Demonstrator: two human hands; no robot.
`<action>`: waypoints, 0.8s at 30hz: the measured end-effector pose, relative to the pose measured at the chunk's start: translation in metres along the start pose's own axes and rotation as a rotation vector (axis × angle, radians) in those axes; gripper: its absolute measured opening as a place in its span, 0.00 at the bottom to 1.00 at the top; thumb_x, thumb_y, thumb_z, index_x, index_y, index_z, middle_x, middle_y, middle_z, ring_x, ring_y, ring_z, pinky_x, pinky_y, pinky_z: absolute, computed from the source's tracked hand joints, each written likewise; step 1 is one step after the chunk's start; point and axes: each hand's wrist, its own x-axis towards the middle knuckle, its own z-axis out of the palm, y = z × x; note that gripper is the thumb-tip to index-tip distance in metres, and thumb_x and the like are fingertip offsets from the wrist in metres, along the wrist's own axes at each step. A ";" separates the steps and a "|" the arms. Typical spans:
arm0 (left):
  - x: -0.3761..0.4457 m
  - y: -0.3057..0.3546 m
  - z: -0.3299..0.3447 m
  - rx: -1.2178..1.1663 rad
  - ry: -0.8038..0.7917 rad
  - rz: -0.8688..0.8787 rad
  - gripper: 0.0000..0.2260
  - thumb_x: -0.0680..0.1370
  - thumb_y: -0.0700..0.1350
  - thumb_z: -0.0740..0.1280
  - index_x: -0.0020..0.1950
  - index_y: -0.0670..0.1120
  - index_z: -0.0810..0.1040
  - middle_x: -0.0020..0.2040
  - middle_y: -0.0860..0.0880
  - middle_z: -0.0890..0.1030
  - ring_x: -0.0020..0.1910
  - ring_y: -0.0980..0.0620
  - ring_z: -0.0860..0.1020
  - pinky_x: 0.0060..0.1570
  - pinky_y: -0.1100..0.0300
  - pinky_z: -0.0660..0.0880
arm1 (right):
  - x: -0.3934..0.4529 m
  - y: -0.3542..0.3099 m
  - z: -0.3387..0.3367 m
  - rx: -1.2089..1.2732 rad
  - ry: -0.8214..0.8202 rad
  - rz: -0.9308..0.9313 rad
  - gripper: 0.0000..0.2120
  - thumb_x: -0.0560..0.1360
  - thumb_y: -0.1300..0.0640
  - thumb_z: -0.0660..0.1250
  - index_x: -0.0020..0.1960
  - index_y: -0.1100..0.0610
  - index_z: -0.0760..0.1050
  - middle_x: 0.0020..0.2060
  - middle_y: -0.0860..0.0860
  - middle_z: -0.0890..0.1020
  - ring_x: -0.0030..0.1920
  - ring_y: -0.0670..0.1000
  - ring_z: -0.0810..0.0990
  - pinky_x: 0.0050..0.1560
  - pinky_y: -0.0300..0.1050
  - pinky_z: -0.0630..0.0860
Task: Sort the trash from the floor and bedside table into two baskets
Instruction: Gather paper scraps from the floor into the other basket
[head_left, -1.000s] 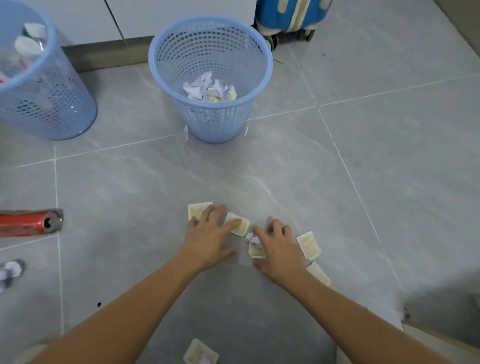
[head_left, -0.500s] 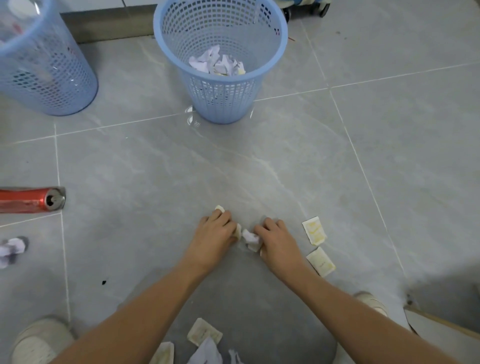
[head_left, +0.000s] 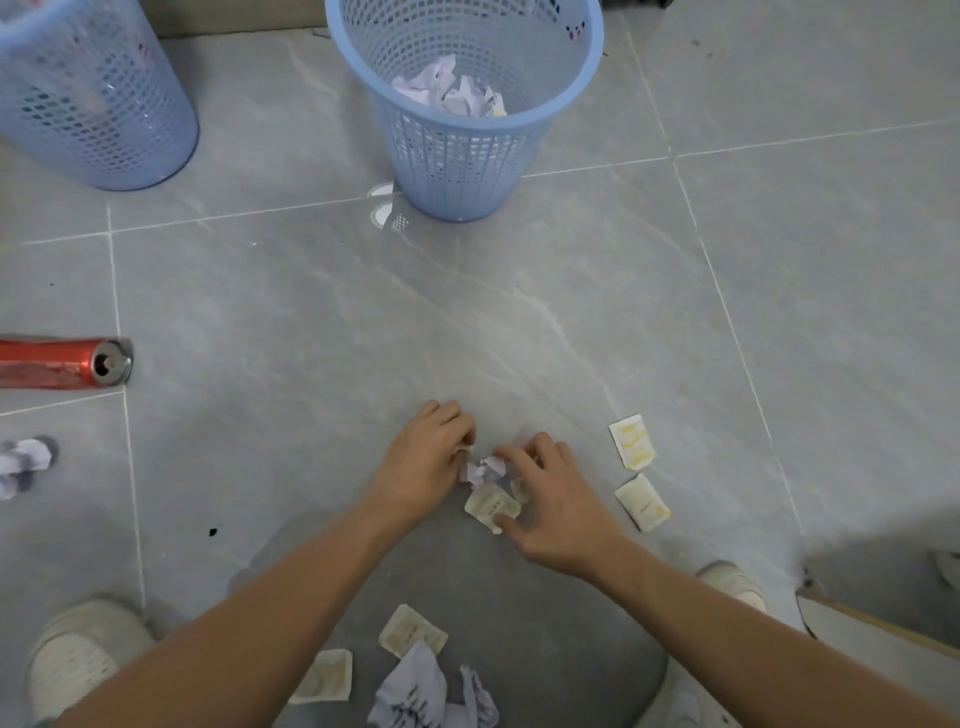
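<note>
Both hands are down on the grey tile floor. My left hand is curled over small yellow packets, of which only an edge shows. My right hand pinches a crumpled white paper with its fingertips, and its thumb touches a yellow packet. Two more yellow packets lie flat just right of that hand. A blue mesh basket with crumpled paper inside stands ahead. A second blue basket stands at the far left.
A red can lies on its side at the left edge, with a crumpled paper below it. More packets and crumpled paper lie between my shoes. A board edge is at the lower right.
Both hands went from flat on the spread packets to curled, drawing packets and paper together. The view has tilted down, showing shoes and more litter near me.
</note>
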 end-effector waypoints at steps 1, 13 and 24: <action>-0.001 -0.002 -0.003 -0.005 0.006 0.002 0.12 0.66 0.33 0.72 0.43 0.45 0.76 0.44 0.49 0.76 0.47 0.47 0.73 0.42 0.55 0.70 | -0.001 -0.004 0.004 -0.050 -0.030 -0.021 0.32 0.68 0.43 0.71 0.70 0.47 0.68 0.58 0.49 0.67 0.56 0.53 0.68 0.52 0.47 0.75; 0.001 -0.013 -0.034 -0.041 0.120 0.006 0.11 0.69 0.34 0.73 0.42 0.48 0.76 0.44 0.52 0.75 0.46 0.49 0.73 0.44 0.51 0.75 | 0.025 -0.011 0.044 -0.251 -0.032 -0.191 0.08 0.71 0.53 0.67 0.49 0.49 0.71 0.51 0.52 0.74 0.49 0.58 0.77 0.40 0.50 0.76; 0.106 0.061 -0.225 -0.177 0.791 0.152 0.07 0.72 0.33 0.76 0.41 0.42 0.80 0.39 0.50 0.76 0.39 0.50 0.74 0.43 0.58 0.73 | 0.113 -0.085 -0.186 0.188 0.515 -0.267 0.12 0.69 0.72 0.68 0.44 0.57 0.78 0.41 0.49 0.74 0.42 0.48 0.75 0.43 0.38 0.69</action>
